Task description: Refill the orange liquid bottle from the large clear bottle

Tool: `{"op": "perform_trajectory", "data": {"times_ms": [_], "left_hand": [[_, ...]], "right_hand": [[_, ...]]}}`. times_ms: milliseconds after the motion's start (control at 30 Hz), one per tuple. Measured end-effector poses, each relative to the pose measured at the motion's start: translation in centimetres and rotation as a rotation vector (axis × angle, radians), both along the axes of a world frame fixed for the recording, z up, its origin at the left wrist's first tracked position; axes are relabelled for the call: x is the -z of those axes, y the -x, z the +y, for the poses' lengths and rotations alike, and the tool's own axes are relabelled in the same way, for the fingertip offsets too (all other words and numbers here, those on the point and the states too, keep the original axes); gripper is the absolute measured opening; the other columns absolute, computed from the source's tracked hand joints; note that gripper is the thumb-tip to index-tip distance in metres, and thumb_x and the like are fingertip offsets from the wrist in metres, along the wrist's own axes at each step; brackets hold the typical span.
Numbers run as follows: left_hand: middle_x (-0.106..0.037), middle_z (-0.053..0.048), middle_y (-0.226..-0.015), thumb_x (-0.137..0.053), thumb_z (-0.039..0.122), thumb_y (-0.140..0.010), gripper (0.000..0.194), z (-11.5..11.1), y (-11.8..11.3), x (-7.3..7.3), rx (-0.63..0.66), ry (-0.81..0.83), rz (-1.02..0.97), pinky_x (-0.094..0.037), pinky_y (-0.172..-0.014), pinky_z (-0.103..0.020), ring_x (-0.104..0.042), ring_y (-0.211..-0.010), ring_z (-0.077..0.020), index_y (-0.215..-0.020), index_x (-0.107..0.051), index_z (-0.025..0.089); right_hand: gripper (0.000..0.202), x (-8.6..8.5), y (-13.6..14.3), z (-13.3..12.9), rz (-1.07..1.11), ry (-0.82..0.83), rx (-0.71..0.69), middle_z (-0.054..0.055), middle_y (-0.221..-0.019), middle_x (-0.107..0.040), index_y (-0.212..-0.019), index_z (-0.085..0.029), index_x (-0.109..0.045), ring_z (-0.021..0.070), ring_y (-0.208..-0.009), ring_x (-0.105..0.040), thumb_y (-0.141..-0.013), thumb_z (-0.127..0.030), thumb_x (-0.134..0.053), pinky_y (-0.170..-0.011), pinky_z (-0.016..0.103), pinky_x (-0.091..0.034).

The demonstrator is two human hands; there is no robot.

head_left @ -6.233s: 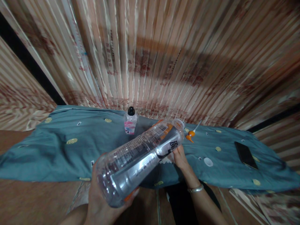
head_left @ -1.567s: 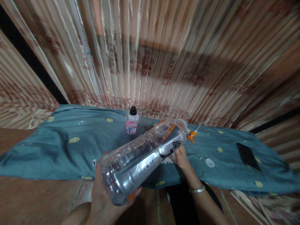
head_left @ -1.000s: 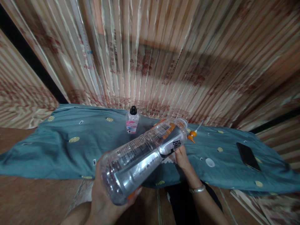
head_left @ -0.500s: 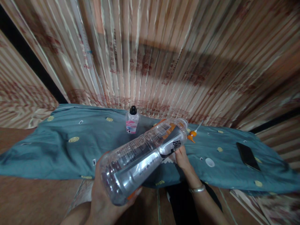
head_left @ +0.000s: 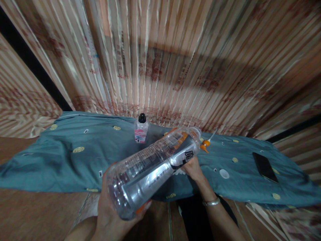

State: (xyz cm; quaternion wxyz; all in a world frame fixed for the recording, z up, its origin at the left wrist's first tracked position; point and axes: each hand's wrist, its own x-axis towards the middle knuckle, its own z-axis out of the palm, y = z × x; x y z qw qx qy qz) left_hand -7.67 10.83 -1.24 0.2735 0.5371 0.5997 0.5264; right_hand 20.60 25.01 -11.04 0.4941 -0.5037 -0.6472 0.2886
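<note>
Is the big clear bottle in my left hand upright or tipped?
Tipped. The big clear bottle slants across the view, base in the left hand, neck pointing away rightward, unlike the upright small bottle.

Clear, printed bottle (head_left: 150, 177), tilted

A black phone (head_left: 265, 167) is lying on the patterned teal cloth (head_left: 60, 164), a pleated curtain (head_left: 160, 83) is hanging behind, and brown floor (head_left: 42, 214) is showing below.

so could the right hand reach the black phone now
Probably yes: the black phone lies uncovered on the cloth, with only a white disc between, though the right hand, partly hidden behind the large bottle, may have to leave it first.
</note>
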Motion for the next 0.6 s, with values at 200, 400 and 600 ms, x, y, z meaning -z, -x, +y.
{"op": "perform_trajectory", "data": {"times_ms": [200, 400, 600], "left_hand": [[-0.076, -0.001, -0.116, -0.085, 0.054, -0.065, 0.073, 2.2, 0.1, 2.2, -0.094, -0.106, 0.011, -0.068, -0.093, -0.065, -0.078, -0.107, -0.0421, -0.13, -0.054, 0.044], [-0.072, -0.003, -0.122, -0.082, 0.052, -0.071, 0.074, 1.9, 0.2, 2.8, -0.08, -0.134, 0.077, -0.064, -0.098, -0.069, -0.076, -0.112, -0.0435, -0.137, -0.051, 0.043], [-0.075, 0.0, -0.12, -0.084, 0.051, -0.068, 0.079, 1.9, 0.3, 2.9, -0.061, -0.1, 0.014, -0.068, -0.092, -0.066, -0.079, -0.106, -0.0419, -0.137, -0.048, 0.047]], "right_hand": [[0.086, 0.0, 0.2, 0.1, -0.035, -0.003, 0.036, 0.016, -0.125, -0.08, -0.142, -0.019, -0.064, 0.0416, -0.125, -0.071, -0.074, -0.065, -0.089, -0.107, 0.06, -0.056], [0.087, -0.1, 0.6, 0.3, -0.046, -0.036, 0.032, 0.016, -0.13, -0.078, -0.143, -0.02, -0.063, 0.0398, -0.125, -0.071, -0.074, -0.066, -0.089, -0.11, 0.059, -0.056], [0.097, 0.1, 0.8, 0.4, -0.026, -0.041, 0.051, 0.019, -0.135, -0.076, -0.149, -0.019, -0.058, 0.0397, -0.121, -0.073, -0.071, -0.069, -0.09, -0.108, 0.059, -0.057]]}}
